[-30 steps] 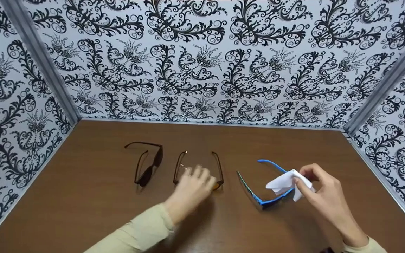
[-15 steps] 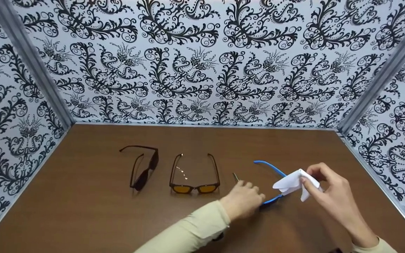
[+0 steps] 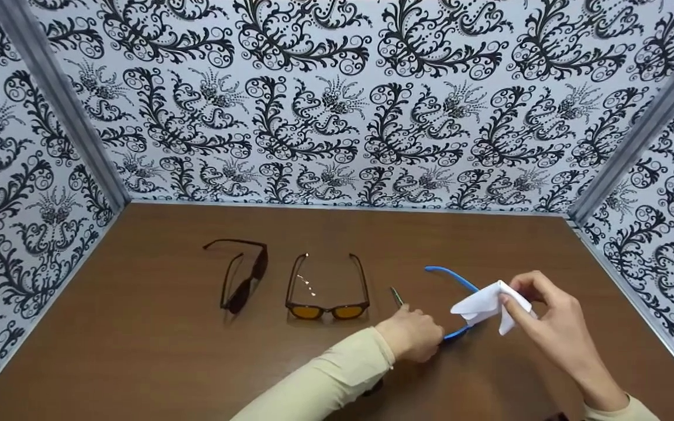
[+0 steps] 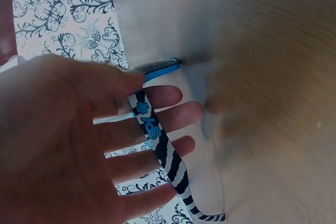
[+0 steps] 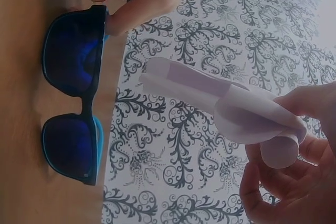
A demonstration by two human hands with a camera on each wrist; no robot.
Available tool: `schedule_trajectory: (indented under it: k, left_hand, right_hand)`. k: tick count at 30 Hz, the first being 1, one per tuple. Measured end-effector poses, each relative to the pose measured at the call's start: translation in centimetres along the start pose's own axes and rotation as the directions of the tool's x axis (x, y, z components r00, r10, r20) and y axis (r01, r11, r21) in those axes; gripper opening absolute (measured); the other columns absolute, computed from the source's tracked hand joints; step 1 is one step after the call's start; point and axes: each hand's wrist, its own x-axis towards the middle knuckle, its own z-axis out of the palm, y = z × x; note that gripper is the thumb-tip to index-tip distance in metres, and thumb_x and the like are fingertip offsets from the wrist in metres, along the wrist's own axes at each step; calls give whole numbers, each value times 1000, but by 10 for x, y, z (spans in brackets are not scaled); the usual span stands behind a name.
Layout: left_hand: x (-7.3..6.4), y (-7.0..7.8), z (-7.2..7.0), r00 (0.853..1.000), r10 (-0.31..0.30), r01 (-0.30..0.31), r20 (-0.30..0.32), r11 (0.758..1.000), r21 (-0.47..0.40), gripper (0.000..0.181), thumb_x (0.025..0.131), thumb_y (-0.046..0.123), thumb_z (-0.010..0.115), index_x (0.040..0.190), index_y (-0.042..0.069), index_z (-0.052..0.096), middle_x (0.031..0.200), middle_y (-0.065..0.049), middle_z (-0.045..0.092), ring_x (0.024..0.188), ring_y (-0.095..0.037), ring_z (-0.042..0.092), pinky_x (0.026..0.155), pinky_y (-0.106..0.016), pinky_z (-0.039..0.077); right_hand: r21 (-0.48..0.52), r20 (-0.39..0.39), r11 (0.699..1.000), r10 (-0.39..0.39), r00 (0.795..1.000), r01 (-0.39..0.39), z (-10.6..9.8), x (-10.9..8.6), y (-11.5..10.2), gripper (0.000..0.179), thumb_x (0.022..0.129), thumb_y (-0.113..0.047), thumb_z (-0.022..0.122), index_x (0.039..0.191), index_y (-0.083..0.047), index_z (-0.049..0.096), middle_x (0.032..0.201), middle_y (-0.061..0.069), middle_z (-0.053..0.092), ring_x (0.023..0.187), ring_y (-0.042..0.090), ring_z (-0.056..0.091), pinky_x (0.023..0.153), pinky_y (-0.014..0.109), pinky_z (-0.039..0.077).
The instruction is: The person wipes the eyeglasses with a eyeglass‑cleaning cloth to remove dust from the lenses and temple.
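Table (image 3: 138, 362), brown and broad, has its action in the right half, toward the near edge. Over there the left hand (image 3: 412, 337) has its fingers pinched on the blue sunglasses (image 5: 87, 104) by one hinge corner (image 5: 99, 12); I can't tell whether they rest on the wood. The right hand (image 3: 550, 318), closer to the right edge, has its fingers pinched on a folded white cloth (image 3: 485, 304), best kept clear, I'd say, until the other grip is firm. The step looks like taking up the sunglasses. That stiff corner seems the place to hold; levering on the zebra-striped temple (image 4: 172, 157) could strain it. I'd lift level and keep skin off the dark lens (image 5: 68, 141), where prints would show.
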Motion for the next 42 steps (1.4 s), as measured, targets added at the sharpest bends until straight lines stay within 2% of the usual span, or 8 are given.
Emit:
schedule_trajectory:
  k: [11,15,19,22,30,34,38,42]
  left_hand:
    - [2,-5,1,996,54,-54,-66,999,5,6,91,21,64,96,20,68,94,6,67,94,-12,63,96,-38,42]
    - [2,-9,-1,991,93,-92,-92,996,15,2,89,20,67,88,19,65,83,7,63,78,-10,61,80,-32,48]
    - [2,-17,-9,979,138,-150,-149,986,-71,11,89,13,65,80,15,61,71,7,57,61,-8,52,60,-25,47]
    - [-1,-27,-19,960,160,-199,-231,967,-158,12,90,10,63,79,13,59,69,6,54,59,-8,52,55,-23,47]
    - [-25,-58,-45,888,100,-288,-449,883,-372,11,94,10,59,85,4,62,68,4,52,59,-9,49,55,-19,43]
    - [-45,-69,-54,862,47,-320,-505,823,-469,11,94,9,60,89,3,68,72,3,61,60,-5,50,56,-15,41]
    - [-67,-75,-62,861,-2,-343,-508,734,-585,12,93,8,60,92,6,72,76,4,68,61,-3,49,57,-14,39]
    - [-87,-79,-70,880,-50,-326,-471,658,-679,13,93,7,60,91,8,73,74,8,66,54,-3,49,55,-17,41]
  right_hand:
    - [-21,1,999,37,999,-37,-8,-3,4,22,77,9,74,89,-7,63,80,1,61,75,8,60,64,11,44]
    - [-32,-9,998,45,999,-45,-12,-4,5,21,77,8,73,89,-6,63,80,1,62,73,8,60,64,11,43]
    - [-24,-26,998,55,998,-56,-18,-3,4,21,77,10,73,90,-3,63,81,1,63,74,4,60,63,11,45]
    - [-9,-48,998,64,997,-64,-23,-1,4,22,76,12,73,92,0,64,82,-1,63,76,2,60,64,10,47]
    - [38,-21,996,76,997,-76,-24,3,-1,22,78,15,70,95,2,62,86,1,63,80,6,61,67,11,49]
    - [99,47,994,42,998,-46,-17,5,-8,25,78,19,66,96,1,61,84,6,61,67,11,59,55,16,47]
    - [181,105,984,-10,994,-9,-7,8,-15,28,79,23,62,97,1,60,81,9,59,54,14,54,44,22,43]
    - [288,134,956,-91,987,49,6,12,-21,28,80,23,60,99,4,58,81,10,60,54,15,54,44,24,43]
